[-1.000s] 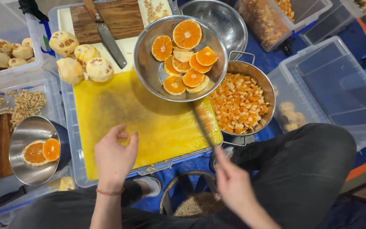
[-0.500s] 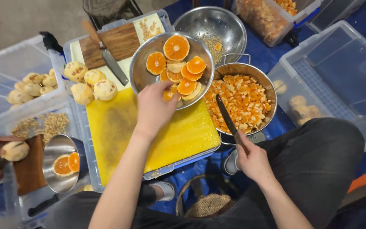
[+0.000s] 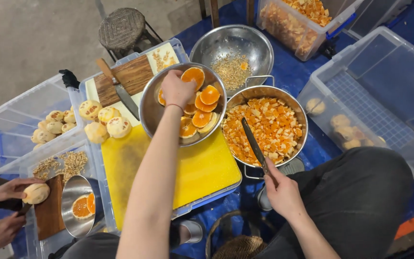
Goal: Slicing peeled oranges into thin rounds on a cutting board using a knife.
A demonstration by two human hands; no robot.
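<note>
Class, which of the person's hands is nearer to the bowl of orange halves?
Left. The left hand reaches into the bowl of orange halves; the right hand holds a knife over the neighbouring pot.

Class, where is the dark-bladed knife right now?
In the head view, the dark-bladed knife is held by the right hand, its blade lying over the round metal pot of chopped orange pieces, right of the yellow cutting board.

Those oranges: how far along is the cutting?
Done: the pot holds plenty of diced orange. In hand: the left hand reaches into the bowl of orange halves, while the right hand holds a knife over the pot. Left: those halves, plus the peeled whole oranges beside the yellow cutting board.
</note>
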